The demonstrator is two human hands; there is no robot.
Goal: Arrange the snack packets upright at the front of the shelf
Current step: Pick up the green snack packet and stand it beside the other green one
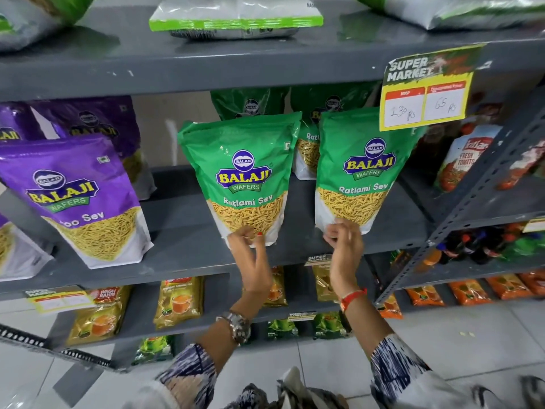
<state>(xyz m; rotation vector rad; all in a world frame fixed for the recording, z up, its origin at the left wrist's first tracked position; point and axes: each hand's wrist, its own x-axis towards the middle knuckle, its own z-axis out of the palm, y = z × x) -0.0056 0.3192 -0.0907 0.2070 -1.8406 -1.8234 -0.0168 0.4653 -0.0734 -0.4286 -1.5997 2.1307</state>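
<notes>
My left hand (250,255) pinches the bottom edge of one green sev packet (244,178); my right hand (345,243) grips the bottom of its neighbour (358,169). Both stand upright, side by side, at the front of the grey shelf (182,249).

I could not tell whether either hand gripped its packet: the left hand (250,255) and right hand (345,246) covered both green Ratlami Sev packets' bottom edges.

You face glossy plastic green packets (241,184) on a matt grey painted metal shelf (182,231); paper price tag (424,93) above.
</notes>
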